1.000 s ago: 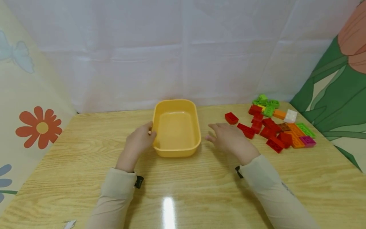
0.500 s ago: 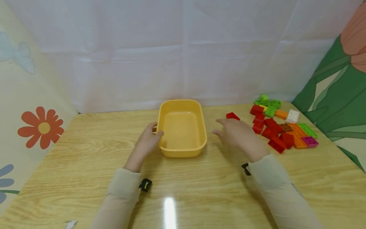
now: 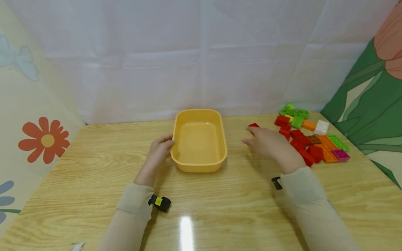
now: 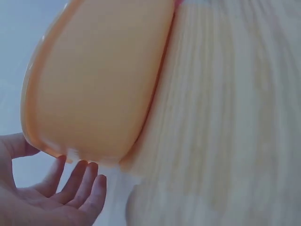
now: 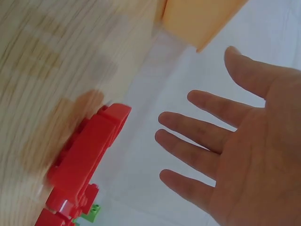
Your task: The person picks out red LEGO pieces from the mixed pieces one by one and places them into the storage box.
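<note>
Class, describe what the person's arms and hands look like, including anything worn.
The left sleeve and right sleeve are pale beige. A black device with a yellow patch sits at the left wrist; a black piece shows at the right. Both hands are bare.

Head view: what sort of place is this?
Probably a children's play corner, or a booth set up like one: a cartoonish red flower decorates the left side, toy bricks lie on the wooden-looking table, and a creased pale backdrop rises behind.
</note>
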Action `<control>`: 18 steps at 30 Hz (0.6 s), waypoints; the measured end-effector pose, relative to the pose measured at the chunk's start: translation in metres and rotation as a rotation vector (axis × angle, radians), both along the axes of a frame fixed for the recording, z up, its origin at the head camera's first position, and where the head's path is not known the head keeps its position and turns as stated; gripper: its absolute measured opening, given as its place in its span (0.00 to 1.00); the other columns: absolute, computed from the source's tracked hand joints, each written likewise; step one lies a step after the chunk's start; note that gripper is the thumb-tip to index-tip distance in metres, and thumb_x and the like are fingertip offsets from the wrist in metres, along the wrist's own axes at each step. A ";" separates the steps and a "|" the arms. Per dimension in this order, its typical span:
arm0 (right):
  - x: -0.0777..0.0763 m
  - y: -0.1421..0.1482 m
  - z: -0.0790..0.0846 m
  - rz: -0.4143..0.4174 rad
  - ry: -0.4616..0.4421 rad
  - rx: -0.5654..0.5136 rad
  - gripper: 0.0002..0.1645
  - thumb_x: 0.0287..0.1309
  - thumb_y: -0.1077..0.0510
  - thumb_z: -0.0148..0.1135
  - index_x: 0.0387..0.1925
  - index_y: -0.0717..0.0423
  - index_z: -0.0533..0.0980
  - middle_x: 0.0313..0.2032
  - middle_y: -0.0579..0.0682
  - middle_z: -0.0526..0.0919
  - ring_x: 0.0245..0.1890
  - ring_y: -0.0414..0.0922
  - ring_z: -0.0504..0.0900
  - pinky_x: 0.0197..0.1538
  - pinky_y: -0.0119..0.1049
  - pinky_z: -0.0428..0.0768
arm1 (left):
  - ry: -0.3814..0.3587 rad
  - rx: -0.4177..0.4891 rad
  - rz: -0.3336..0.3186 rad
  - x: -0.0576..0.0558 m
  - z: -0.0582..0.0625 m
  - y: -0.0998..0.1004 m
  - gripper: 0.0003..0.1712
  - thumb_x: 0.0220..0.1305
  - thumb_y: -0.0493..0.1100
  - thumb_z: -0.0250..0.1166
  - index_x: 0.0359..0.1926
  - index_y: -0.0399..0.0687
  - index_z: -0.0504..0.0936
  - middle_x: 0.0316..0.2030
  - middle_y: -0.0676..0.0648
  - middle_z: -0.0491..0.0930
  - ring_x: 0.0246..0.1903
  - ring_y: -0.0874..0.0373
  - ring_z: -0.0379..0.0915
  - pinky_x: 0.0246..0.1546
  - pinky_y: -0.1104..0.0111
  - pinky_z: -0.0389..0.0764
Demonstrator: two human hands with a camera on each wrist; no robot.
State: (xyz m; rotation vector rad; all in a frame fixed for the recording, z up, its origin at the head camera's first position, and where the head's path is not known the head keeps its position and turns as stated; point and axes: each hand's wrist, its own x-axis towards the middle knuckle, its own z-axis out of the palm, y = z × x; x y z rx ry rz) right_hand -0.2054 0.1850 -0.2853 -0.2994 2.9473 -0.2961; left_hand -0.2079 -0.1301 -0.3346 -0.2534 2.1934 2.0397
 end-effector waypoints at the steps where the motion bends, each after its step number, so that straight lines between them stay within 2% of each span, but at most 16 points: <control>1: -0.001 0.002 0.001 -0.001 0.002 -0.006 0.43 0.64 0.35 0.42 0.70 0.59 0.56 0.67 0.67 0.64 0.63 0.66 0.62 0.62 0.66 0.65 | 0.001 0.018 0.005 -0.001 -0.001 0.000 0.28 0.65 0.39 0.52 0.65 0.37 0.66 0.63 0.37 0.71 0.55 0.49 0.71 0.42 0.77 0.78; 8: -0.009 0.014 0.002 0.021 0.065 -0.028 0.40 0.64 0.38 0.46 0.68 0.61 0.59 0.66 0.68 0.65 0.63 0.66 0.63 0.62 0.66 0.66 | 0.047 0.196 0.019 -0.005 -0.011 -0.001 0.27 0.66 0.39 0.53 0.65 0.37 0.67 0.65 0.37 0.68 0.49 0.58 0.74 0.39 0.81 0.78; 13: -0.020 0.017 0.003 -0.005 0.095 -0.014 0.37 0.64 0.41 0.48 0.66 0.59 0.62 0.65 0.67 0.67 0.61 0.65 0.65 0.61 0.66 0.67 | 0.100 0.356 0.029 -0.003 -0.022 -0.002 0.27 0.65 0.37 0.53 0.65 0.37 0.67 0.67 0.40 0.67 0.58 0.56 0.69 0.43 0.81 0.79; 18: -0.038 0.022 -0.004 -0.025 0.072 -0.031 0.35 0.64 0.44 0.50 0.66 0.59 0.62 0.64 0.68 0.68 0.60 0.65 0.67 0.59 0.66 0.69 | 0.133 0.406 0.030 -0.001 -0.028 -0.005 0.28 0.66 0.37 0.53 0.66 0.35 0.65 0.68 0.41 0.65 0.63 0.53 0.63 0.46 0.81 0.78</control>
